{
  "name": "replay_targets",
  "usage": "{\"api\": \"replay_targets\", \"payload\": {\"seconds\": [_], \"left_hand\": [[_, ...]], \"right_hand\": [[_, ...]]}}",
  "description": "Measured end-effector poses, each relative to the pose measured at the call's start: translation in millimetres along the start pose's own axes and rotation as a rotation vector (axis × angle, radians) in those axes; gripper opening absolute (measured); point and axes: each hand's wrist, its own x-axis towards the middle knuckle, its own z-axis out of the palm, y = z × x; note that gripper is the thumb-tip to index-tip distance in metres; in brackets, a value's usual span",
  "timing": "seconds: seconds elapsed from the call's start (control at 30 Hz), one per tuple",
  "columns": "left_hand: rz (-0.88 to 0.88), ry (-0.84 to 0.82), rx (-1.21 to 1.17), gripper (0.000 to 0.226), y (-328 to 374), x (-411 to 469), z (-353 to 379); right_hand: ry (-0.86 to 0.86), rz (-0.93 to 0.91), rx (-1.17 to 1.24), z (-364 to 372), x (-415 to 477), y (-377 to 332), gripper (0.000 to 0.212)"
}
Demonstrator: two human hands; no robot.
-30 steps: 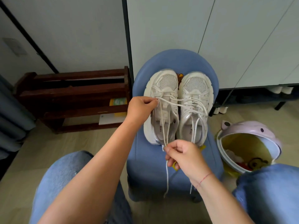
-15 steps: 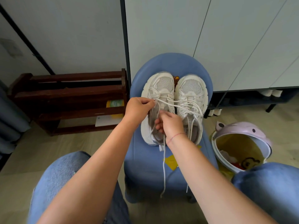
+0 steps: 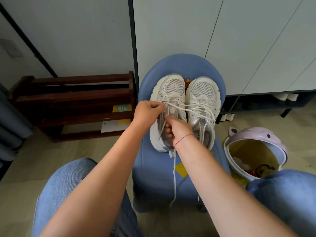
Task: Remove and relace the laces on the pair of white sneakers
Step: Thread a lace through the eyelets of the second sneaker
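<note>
Mesh-toed white sneakers (image 3: 172,88) on padded blue stool (image 3: 179,65).
Fingers of left hand (image 3: 147,112) pinch flat lace (image 3: 181,108); fingers of right hand (image 3: 177,129) curled, grasp unclear. Insole (image 3: 199,136) reads "ECE".

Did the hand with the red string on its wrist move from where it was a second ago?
Yes. The right hand went forward, from near the blue chair seat's front edge up onto the left sneaker. The left hand pinches its lace.
</note>
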Motion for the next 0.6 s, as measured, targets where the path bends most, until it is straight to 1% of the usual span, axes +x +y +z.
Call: {"api": "replay_targets", "payload": {"seconds": [0.07,0.17,0.2,0.27,0.37,0.43,0.6], "left_hand": [[-0.001,0.000,0.003,0.006,-1,0,0],[0.003,-0.002,0.008,0.010,-2,1,-1],[0.005,-0.001,0.010,0.010,-2,2,-1],[0.008,0.001,0.020,0.011,-3,3,-1],[-0.009,0.003,0.014,0.010,-2,2,-1],[-0.023,0.011,0.006,0.009,-1,3,0],[-0.017,0.005,0.010,0.015,-2,2,1]], "right_hand": [[-0.044,-0.011,0.004,-4,-3,2,0.030],[-0.088,-0.049,-0.048,-19,-17,4,0.014],[-0.103,-0.065,-0.088,-25,-25,5,0.012],[-0.133,-0.069,-0.169,-41,-43,13,0.014],[-0.168,-0.010,-0.245,-63,-66,33,0.010],[-0.171,0.046,-0.263,-74,-78,54,0.009],[-0.162,0.146,-0.291,-89,-99,97,0.014]]}}
